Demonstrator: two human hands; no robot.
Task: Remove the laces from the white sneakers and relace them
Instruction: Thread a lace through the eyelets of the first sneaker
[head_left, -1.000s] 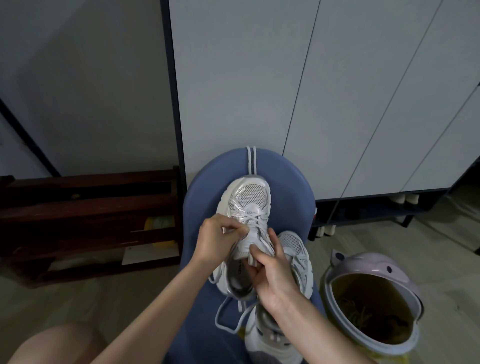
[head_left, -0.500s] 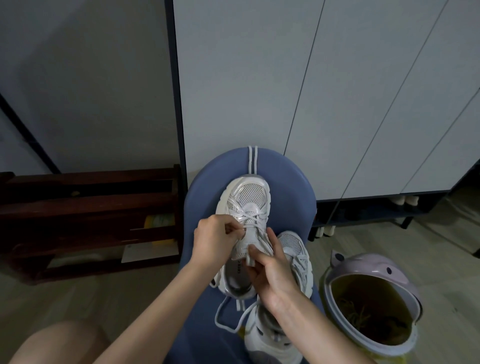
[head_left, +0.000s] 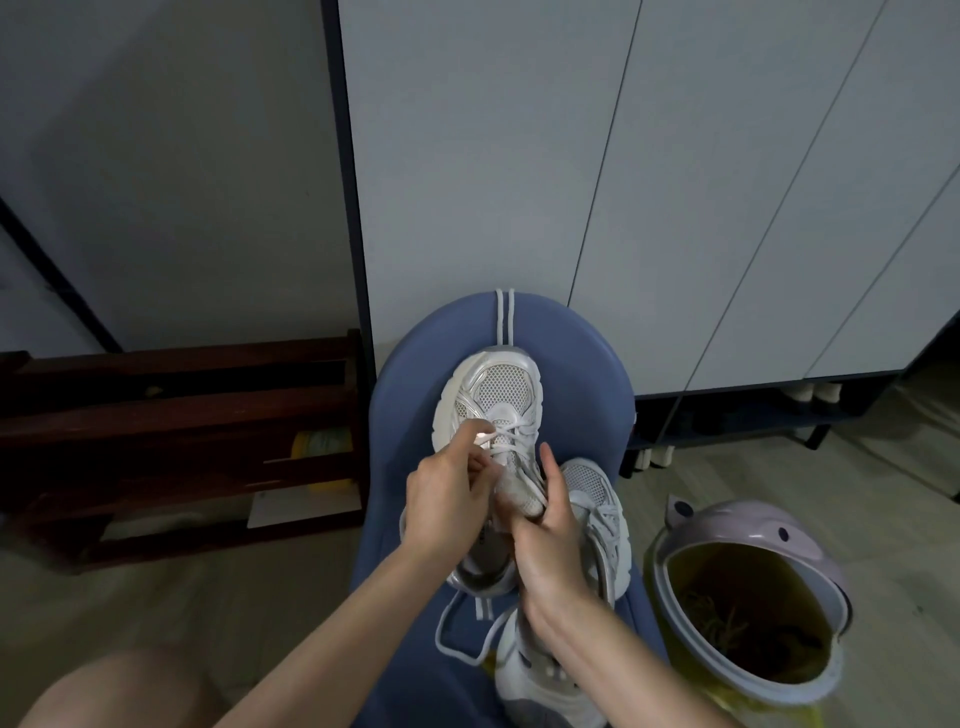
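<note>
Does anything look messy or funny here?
A little. A loose lace trails off the sneaker onto the blue seat, undone. The second sneaker lies tipped on its side beside it. The left hand pinches a lace; the right hand grips the tongue.

The left hand (head_left: 447, 499) covers the near left side of the upper white sneaker (head_left: 493, 410), and its curled fingers hide what they pinch at the laces (head_left: 511, 434). The right hand (head_left: 545, 530) hides the tongue's lower end and part of that sneaker's opening. The second sneaker (head_left: 597, 514), just right of the first, has its middle behind the right wrist; its heel part blurs toward the bottom edge. The loose lace loop (head_left: 457, 639) below the upper sneaker runs under the forearm. The bin's (head_left: 810, 530) contents are too dark to identify.
</note>
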